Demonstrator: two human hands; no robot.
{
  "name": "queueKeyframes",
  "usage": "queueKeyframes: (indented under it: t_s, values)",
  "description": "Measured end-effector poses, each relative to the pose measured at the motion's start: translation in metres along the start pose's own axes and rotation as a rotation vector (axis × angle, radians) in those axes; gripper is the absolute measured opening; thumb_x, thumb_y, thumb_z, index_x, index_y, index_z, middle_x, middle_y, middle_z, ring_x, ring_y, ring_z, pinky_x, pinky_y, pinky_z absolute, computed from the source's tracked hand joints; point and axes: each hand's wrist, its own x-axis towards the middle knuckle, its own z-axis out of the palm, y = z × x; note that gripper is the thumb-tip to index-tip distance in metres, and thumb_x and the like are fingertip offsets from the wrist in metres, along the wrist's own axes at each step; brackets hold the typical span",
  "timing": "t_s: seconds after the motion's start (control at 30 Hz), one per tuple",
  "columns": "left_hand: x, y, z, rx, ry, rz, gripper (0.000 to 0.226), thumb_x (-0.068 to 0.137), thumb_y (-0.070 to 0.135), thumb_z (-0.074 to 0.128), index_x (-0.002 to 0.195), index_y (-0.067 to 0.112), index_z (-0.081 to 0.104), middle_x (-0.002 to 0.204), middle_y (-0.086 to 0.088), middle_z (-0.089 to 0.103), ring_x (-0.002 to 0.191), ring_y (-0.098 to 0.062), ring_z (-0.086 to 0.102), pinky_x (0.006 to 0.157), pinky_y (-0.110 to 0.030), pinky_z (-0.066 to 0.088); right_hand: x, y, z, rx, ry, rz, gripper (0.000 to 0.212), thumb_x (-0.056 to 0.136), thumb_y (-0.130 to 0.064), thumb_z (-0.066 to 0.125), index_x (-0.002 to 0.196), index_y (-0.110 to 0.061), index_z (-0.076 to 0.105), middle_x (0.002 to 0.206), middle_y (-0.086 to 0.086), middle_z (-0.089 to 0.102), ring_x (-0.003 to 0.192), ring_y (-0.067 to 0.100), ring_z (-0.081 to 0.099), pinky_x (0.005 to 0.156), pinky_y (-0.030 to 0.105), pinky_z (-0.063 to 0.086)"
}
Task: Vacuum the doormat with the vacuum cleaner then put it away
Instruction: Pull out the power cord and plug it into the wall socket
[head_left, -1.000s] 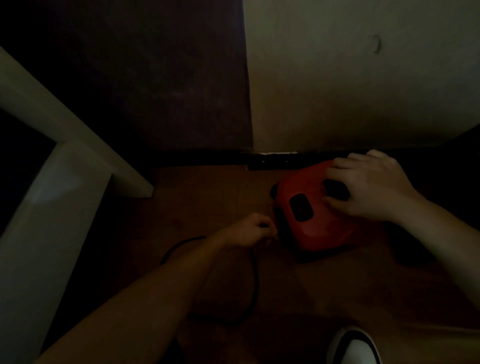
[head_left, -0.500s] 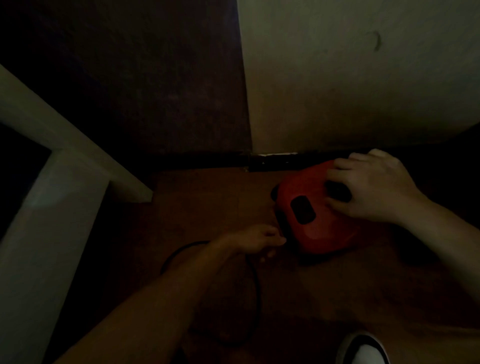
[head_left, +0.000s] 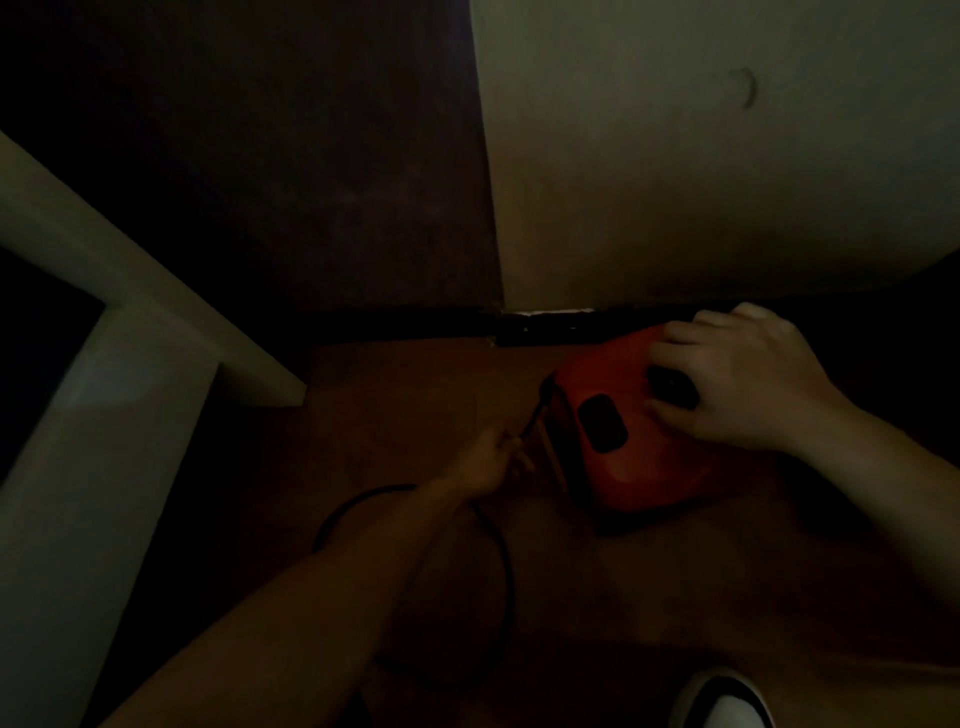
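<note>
Clearly a cord job by the wall, and no doormat in shot

Over at 9 o'clock, a pale frame (head_left: 156, 322) slants through the gloom, its corner jutting toward the work spot and crowding that side. Moving in, the left hand (head_left: 485, 460) pinches the black cord (head_left: 506, 571) just where it leaves the machine. The slack loops across the wooden floor (head_left: 675, 597) under the forearm, toward 6 o'clock. Near 3 o'clock the red vacuum cleaner (head_left: 623, 447) sits on the floor close against the dark baseboard (head_left: 395, 325). The right hand (head_left: 743, 384) clamps its top, fingers curled round a black part. No doormat shows, so whether the vacuuming is done cannot be told. Parked by the wall with cord in hand, it reads as either setup or stowing. That loose loop wants gathering. At 5 o'clock a shoe (head_left: 722, 701) stands near the loop, a likely snag.
</note>
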Motion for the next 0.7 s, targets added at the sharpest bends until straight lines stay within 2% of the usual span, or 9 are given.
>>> queueKeyframes:
  t_s: [0.07,0.13,0.2,0.3,0.37,0.47,0.57,0.63,0.7]
  values:
    - [-0.005,0.009,0.003,-0.075,0.026,0.077,0.028,0.105,0.011,0.042,0.132,0.003,0.042,0.106,-0.014,0.064,0.070,-0.007,0.056,0.060,-0.017,0.045,0.000,-0.001,-0.001,0.002,-0.005,0.007,0.034,0.072,-0.056,0.074,0.088,-0.027,0.069,0.087,-0.004,0.065,0.081,0.024,0.065,0.070,0.034,0.038]
    - [-0.010,0.017,0.006,-0.186,0.019,0.156,0.022,0.102,0.008,0.049,0.120,0.017,0.042,0.105,-0.002,0.058,0.077,-0.009,0.057,0.061,-0.021,0.048,-0.001,-0.001,-0.001,0.004,-0.001,0.006,0.034,0.072,-0.056,0.073,0.088,-0.027,0.070,0.086,-0.005,0.065,0.080,0.024,0.064,0.070,0.033,0.036]
    - [-0.017,0.029,0.008,-0.264,-0.020,0.210,0.026,0.094,0.009,0.057,0.108,0.027,0.044,0.104,0.003,0.056,0.086,-0.008,0.058,0.067,-0.020,0.049,-0.001,0.000,-0.001,0.004,0.010,0.002,0.034,0.072,-0.055,0.073,0.089,-0.026,0.070,0.086,-0.004,0.065,0.080,0.025,0.065,0.070,0.034,0.038]
    - [-0.026,0.034,0.014,-0.196,-0.031,0.224,0.029,0.076,0.031,0.065,0.093,0.046,0.046,0.115,-0.001,0.054,0.108,-0.020,0.053,0.086,-0.036,0.047,-0.001,0.000,-0.001,-0.001,0.005,0.000,0.035,0.071,-0.055,0.075,0.089,-0.025,0.071,0.087,-0.003,0.066,0.081,0.026,0.065,0.070,0.035,0.041]
    - [-0.032,0.035,0.016,-0.080,-0.016,0.198,0.024,0.076,0.044,0.068,0.088,0.050,0.048,0.131,-0.007,0.045,0.124,-0.023,0.041,0.103,-0.042,0.037,-0.001,0.000,-0.001,-0.004,0.000,-0.001,0.035,0.071,-0.054,0.075,0.088,-0.025,0.070,0.087,-0.003,0.066,0.081,0.026,0.064,0.070,0.035,0.040]
    - [-0.039,0.038,0.015,-0.063,0.027,0.240,0.022,0.082,0.043,0.073,0.081,0.052,0.053,0.147,0.002,0.024,0.138,-0.014,0.021,0.114,-0.038,0.022,0.000,0.001,-0.001,-0.002,0.002,0.001,0.036,0.071,-0.055,0.075,0.090,-0.024,0.071,0.088,-0.002,0.066,0.080,0.026,0.065,0.070,0.035,0.040]
    - [-0.045,0.039,0.021,-0.004,0.128,0.391,0.018,0.079,0.045,0.077,0.081,0.042,0.059,0.134,0.006,0.032,0.133,-0.012,0.026,0.113,-0.036,0.023,0.000,0.000,-0.001,0.002,0.014,-0.007,0.037,0.071,-0.056,0.074,0.090,-0.024,0.071,0.087,-0.003,0.066,0.079,0.025,0.064,0.070,0.035,0.041]
    - [-0.046,0.039,0.027,0.081,0.167,0.417,0.021,0.076,0.055,0.071,0.082,0.041,0.057,0.115,0.012,0.037,0.121,-0.010,0.033,0.108,-0.038,0.028,0.000,-0.001,-0.002,0.004,0.013,-0.004,0.036,0.071,-0.055,0.074,0.088,-0.024,0.070,0.085,-0.003,0.065,0.079,0.025,0.064,0.070,0.035,0.041]
    - [-0.049,0.042,0.032,0.103,0.167,0.464,0.020,0.081,0.052,0.066,0.083,0.035,0.055,0.103,0.014,0.041,0.110,-0.010,0.042,0.099,-0.037,0.034,-0.001,-0.002,-0.003,0.007,0.011,-0.001,0.036,0.070,-0.054,0.075,0.089,-0.024,0.071,0.085,-0.003,0.065,0.079,0.025,0.064,0.070,0.035,0.042]
